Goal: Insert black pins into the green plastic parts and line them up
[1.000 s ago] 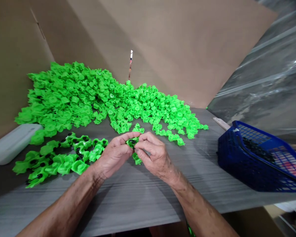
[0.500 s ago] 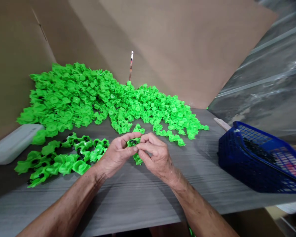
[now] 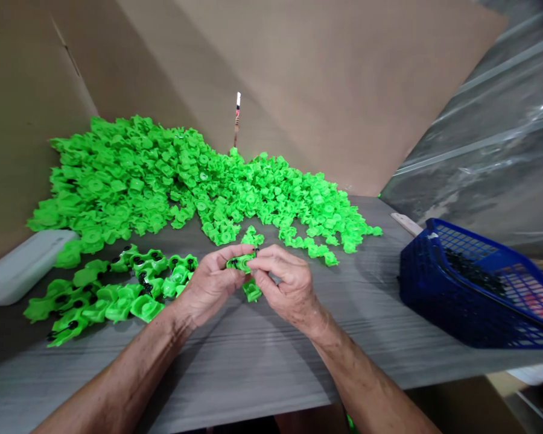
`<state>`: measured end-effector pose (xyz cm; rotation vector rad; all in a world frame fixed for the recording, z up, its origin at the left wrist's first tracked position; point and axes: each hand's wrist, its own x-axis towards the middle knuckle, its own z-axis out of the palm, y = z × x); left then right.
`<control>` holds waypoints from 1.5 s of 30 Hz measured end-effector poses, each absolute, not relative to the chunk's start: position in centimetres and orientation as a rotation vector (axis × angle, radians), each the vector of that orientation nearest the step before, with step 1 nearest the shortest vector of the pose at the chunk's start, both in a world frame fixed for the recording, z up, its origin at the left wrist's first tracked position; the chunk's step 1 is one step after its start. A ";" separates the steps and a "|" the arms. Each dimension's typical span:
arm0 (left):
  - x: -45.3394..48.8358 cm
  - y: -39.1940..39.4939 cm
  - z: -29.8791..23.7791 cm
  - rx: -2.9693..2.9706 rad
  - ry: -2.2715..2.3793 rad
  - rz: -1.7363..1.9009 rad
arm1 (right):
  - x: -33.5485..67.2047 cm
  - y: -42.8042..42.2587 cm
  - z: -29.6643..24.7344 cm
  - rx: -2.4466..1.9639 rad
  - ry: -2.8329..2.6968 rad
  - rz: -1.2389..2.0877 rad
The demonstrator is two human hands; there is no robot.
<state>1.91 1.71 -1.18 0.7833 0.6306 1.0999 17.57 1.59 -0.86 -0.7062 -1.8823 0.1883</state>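
Observation:
My left hand [image 3: 212, 282] and my right hand [image 3: 285, 283] meet over the grey table [image 3: 253, 355], both pinched on one small green plastic part [image 3: 241, 263] with a dark piece in it. Another green part [image 3: 252, 292] lies on the table just under my fingers. Left of my left hand sits a small group of green parts with black inserts [image 3: 117, 289]. Behind my hands spreads a big heap of loose green parts [image 3: 185, 181].
A blue plastic basket [image 3: 470, 289] holding small black pieces stands at the right. A white tray [image 3: 18, 265] lies at the left edge. Cardboard walls [image 3: 298, 90] close off the back and left. A thin stick [image 3: 236, 120] rises behind the heap.
Both hands stay together on the green part and have turned it slightly between the fingertips. The view has shifted a little.

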 end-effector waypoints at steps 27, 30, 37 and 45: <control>2.1 1.6 -0.6 0.632 0.772 1.188 | 17.7 1.6 -1.0 -0.679 -1.919 0.269; 2.2 1.6 -0.4 0.635 0.780 1.175 | 17.7 1.6 -1.1 -0.701 -1.950 0.261; 2.4 1.9 -1.0 0.685 0.799 1.194 | 17.3 1.5 -1.4 -0.724 -2.010 0.196; 2.7 1.6 -1.2 0.758 0.881 1.267 | 17.1 1.7 -1.3 -0.799 -1.871 0.382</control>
